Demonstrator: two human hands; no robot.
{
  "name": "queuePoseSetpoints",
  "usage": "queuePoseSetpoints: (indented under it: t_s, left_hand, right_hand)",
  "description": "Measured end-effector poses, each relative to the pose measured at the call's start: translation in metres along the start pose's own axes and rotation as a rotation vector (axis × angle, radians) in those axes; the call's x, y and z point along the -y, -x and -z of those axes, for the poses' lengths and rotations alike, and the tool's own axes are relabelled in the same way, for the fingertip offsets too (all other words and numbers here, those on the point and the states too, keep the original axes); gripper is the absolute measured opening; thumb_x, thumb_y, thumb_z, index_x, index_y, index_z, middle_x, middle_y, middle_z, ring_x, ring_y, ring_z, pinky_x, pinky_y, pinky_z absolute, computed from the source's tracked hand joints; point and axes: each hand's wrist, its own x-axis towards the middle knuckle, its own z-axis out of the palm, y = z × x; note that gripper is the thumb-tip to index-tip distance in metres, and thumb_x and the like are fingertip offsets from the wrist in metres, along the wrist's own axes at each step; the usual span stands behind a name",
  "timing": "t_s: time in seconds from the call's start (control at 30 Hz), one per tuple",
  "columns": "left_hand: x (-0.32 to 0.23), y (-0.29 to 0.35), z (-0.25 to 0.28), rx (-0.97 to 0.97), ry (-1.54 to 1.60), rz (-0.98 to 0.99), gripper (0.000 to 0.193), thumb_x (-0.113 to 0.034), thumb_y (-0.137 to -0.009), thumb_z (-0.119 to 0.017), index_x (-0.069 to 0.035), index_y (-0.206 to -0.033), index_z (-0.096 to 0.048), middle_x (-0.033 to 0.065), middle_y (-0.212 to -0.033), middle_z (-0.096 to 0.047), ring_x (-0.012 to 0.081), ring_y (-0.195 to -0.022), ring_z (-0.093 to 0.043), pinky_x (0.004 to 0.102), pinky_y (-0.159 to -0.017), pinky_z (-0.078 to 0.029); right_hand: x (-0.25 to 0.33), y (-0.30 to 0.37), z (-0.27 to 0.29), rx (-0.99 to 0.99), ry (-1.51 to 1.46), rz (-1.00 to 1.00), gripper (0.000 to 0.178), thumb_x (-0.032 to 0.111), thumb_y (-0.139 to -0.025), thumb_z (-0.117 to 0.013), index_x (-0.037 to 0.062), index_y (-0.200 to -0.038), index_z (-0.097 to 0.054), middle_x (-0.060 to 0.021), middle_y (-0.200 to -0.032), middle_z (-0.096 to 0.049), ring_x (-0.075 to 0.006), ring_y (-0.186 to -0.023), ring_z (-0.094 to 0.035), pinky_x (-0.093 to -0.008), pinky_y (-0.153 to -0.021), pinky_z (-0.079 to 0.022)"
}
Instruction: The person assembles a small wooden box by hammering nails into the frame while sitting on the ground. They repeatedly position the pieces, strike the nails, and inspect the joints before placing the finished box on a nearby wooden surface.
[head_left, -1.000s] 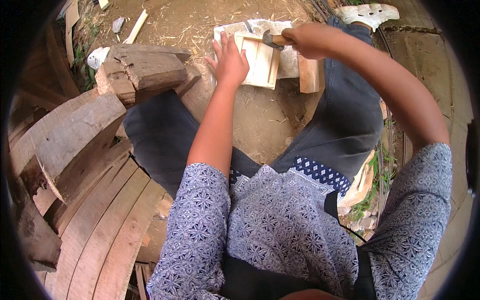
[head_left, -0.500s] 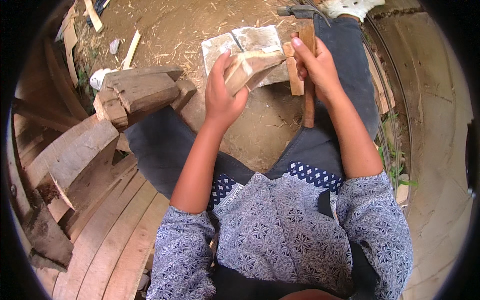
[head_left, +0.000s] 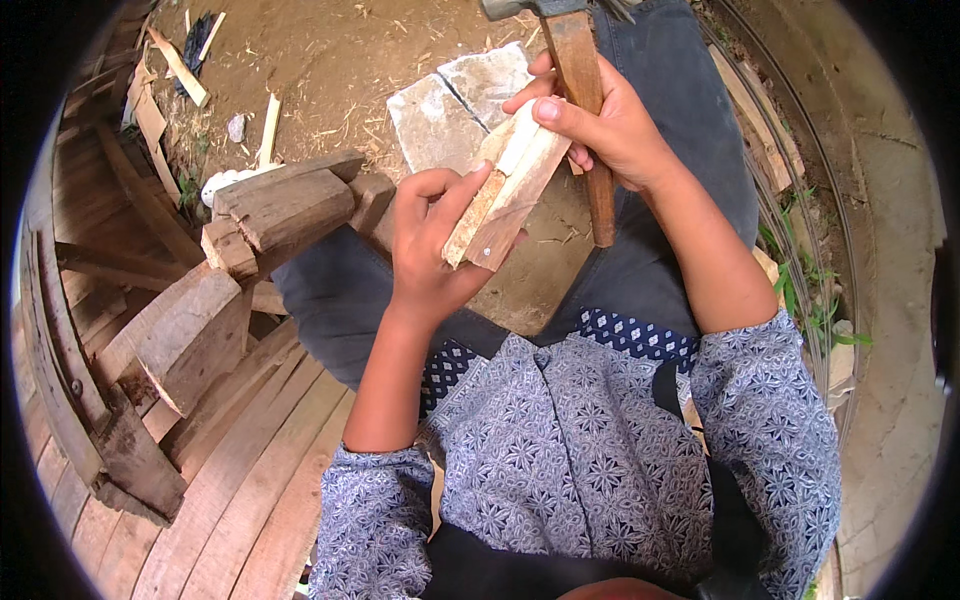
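The small wooden frame (head_left: pixel 520 185) is up in the air over the gap between my thighs (head_left: pixel 700 160), turned on edge, its long axis slanting from lower left to upper right. My left hand (head_left: pixel 425 235) grips the near end; my right hand (head_left: pixel 622 125) has its thumb against the far end and also holds the hammer (head_left: pixel 574 62). A second ago the frame lay flat on the stone slabs (head_left: pixel 425 125). Bare dirt (head_left: pixel 310 60) opens beyond them; timber blocks (head_left: pixel 295 195) crowd my left.
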Motion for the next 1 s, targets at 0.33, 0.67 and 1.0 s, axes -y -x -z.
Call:
queuePoseSetpoints:
  t_s: [0.33,0.67,1.0]
  left_hand:
    - [0.007,-0.007,-0.003,0.01,0.088,-0.034,0.08,-0.006,-0.068,-0.085,-0.008,-0.14,-0.05,0.0158,-0.126,-0.058,0.0289,-0.116,-0.058,0.0371,-0.096,-0.048]
    - [0.079,-0.019,-0.03,-0.168,0.408,0.751,0.068,-0.027,-0.089,-0.075,0.003,-0.139,-0.041,0.0189,-0.126,-0.059,0.0223,-0.114,-0.059,0.0348,-0.098,-0.048]
    - [0.155,-0.019,-0.055,-0.248,0.353,0.809,0.048,-0.043,-0.103,-0.049,0.001,-0.124,-0.05,0.0175,-0.118,-0.063,0.0249,-0.107,-0.06,0.0373,-0.095,-0.047]
  right_hand:
    - [-0.008,-0.003,-0.006,-0.063,0.023,-0.062,0.046,0.03,-0.091,-0.073,0.0057,-0.122,-0.051,-0.0081,-0.098,-0.07,-0.001,-0.052,-0.051,-0.0162,-0.045,-0.043]
    - [-0.082,-0.017,-0.007,-0.165,0.418,-0.306,0.036,0.036,-0.094,-0.064,0.0016,-0.105,-0.064,-0.0041,-0.07,-0.061,-0.0137,-0.063,-0.06,-0.0329,-0.061,-0.05]
    - [-0.12,-0.019,-0.042,-0.198,0.498,-0.198,0.043,0.034,-0.101,-0.05,0.001,-0.128,-0.057,-0.0268,-0.104,-0.068,-0.0391,-0.099,-0.066,-0.0419,-0.088,-0.05]
